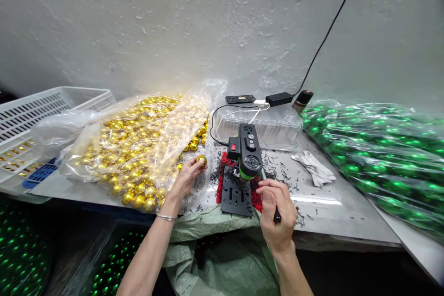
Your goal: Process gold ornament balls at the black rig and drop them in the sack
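Between the fingertips of my left hand (189, 175) is a shiny gold ball (201, 160), held near the opening of a clear bag of gold balls (138, 134). My right hand (278, 208) is closed around a slim grey rod with a black end (277, 216). The rod's other end reaches toward a small black and green machine (250, 152) with a red switch; whether it joins the machine I cannot tell. Under the machine head, a slotted black base plate (236, 194) rests on a red mat (256, 196), amid scattered black shreds.
White gloves (315, 169) lie right of the machine. Behind it are a clear plastic box (277, 125) and a black adapter (280, 98) with cables. A bag of green balls (381, 148) fills the right side; a white crate (55, 106) stands left. Green sacking (222, 259) hangs at the front edge.
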{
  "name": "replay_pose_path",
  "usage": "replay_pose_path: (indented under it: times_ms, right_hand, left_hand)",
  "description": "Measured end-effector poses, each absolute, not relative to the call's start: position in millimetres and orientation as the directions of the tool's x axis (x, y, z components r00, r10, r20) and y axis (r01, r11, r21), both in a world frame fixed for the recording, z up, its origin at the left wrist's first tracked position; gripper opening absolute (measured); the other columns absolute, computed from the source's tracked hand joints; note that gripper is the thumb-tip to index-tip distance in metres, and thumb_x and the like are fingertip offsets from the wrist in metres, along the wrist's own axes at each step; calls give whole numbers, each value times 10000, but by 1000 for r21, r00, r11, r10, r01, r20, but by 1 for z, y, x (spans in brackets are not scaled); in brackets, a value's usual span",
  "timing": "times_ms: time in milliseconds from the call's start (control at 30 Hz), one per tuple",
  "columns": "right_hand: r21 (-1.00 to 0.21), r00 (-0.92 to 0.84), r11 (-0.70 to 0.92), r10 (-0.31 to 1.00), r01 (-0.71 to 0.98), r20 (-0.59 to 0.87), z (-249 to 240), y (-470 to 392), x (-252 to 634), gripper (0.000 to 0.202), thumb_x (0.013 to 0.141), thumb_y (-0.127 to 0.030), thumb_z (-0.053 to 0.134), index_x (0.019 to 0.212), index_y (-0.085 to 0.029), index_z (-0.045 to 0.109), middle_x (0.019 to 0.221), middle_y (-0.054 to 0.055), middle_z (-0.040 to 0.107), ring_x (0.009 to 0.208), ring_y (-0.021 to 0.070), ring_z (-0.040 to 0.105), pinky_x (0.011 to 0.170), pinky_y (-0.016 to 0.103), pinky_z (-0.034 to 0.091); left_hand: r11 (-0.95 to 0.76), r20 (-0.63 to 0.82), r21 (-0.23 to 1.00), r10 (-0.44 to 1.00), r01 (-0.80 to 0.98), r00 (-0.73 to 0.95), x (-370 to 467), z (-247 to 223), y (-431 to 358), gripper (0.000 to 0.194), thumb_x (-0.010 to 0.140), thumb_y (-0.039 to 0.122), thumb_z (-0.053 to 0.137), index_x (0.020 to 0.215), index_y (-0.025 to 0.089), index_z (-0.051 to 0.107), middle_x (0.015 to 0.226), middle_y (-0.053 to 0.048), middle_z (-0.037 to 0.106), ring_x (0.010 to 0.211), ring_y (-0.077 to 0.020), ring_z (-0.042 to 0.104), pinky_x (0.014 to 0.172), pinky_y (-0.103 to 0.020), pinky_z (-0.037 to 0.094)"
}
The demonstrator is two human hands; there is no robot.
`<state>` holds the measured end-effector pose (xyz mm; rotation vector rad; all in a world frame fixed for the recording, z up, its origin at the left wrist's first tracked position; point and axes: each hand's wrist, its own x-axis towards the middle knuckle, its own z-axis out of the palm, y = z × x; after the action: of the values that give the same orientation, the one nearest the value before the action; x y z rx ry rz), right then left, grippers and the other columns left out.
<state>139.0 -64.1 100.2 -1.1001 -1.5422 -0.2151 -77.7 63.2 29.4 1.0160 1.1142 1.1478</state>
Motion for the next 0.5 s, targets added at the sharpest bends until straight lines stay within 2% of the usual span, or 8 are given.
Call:
replay_pose_path:
  times_ms: [33, 100, 200, 333, 400, 500]
  right_hand:
    - [-423, 112, 542, 515, 726, 850, 100, -64, 139, 195, 898, -57, 451, 845, -192, 581, 797, 37, 611, 815, 170, 620, 700, 299, 500]
    - [-423, 107, 540, 520, 727, 847, 99, -65, 138, 193, 897, -59, 452, 847, -194, 580, 793, 38, 611, 818, 173, 620, 701, 304, 501]
    - [-425, 99, 528, 537, 735, 838, 98, -66, 139, 186, 897, -65, 456, 847, -197, 577, 798, 38, 611, 822, 174, 620, 711, 308, 506]
    - [-428, 89, 524, 553, 736, 829, 97, -68, 141, 171, 900, -72, 461, 854, -192, 575, 846, 53, 609, 829, 169, 613, 732, 312, 512]
    - [-434, 88, 524, 560, 733, 824, 96, -68, 141, 163, 898, -78, 465, 857, -191, 575, 858, 57, 607, 832, 171, 612, 738, 318, 514]
    - [-437, 86, 529, 562, 728, 823, 94, -68, 142, 159, 894, -78, 466, 859, -188, 575, 856, 57, 606, 833, 170, 612, 734, 313, 512]
  left_hand:
    - [204, -187, 941, 978, -269, 88, -71, 26, 53, 380, 749, 398, 737, 1032, 150, 680, 972, -72, 711, 819, -158, 678, 776, -278, 546]
    - [300, -271, 878, 954, -374, 129, -55, 18, 35, 319, 727, 382, 771, 939, 156, 692, 902, -55, 708, 751, -132, 664, 699, -245, 540]
    - [367, -329, 848, 930, -383, 165, -31, 8, 14, 338, 715, 424, 785, 891, 149, 699, 836, -43, 696, 684, -111, 633, 608, -217, 503]
    - [308, -277, 930, 946, -201, 168, -9, -2, 1, 480, 697, 506, 772, 996, 134, 714, 809, -34, 687, 663, -112, 599, 575, -220, 445]
    - [211, -198, 975, 969, -76, 146, -3, -6, 0, 516, 717, 521, 742, 1050, 128, 713, 809, -31, 690, 674, -127, 588, 610, -243, 447]
    - [38, -50, 995, 991, 91, 122, 3, -10, 1, 468, 774, 479, 690, 1080, 126, 711, 894, -53, 706, 699, -147, 588, 672, -278, 469]
